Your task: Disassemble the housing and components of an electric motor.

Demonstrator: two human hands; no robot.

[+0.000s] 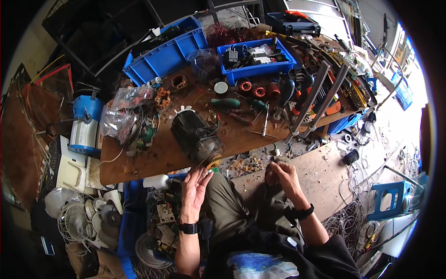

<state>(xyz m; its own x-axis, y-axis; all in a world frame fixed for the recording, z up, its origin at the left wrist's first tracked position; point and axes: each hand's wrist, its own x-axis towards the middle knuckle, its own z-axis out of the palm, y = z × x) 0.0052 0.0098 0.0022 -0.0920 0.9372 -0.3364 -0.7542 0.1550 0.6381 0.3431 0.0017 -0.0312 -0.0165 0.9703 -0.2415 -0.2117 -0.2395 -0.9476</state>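
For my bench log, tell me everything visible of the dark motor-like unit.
The dark motor-like unit lies slanted on the brown workbench, its near end at the front edge. Its boxy black housing looks like plastic or metal; the near end is rounded and greyish, with a yellow ring. The left hand is just below that ring; whether they touch is unclear.

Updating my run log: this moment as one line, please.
Left hand: palm up, near electric motor | Right hand: fingers curled, contents unclear | Electric motor: on workbench, at near edge
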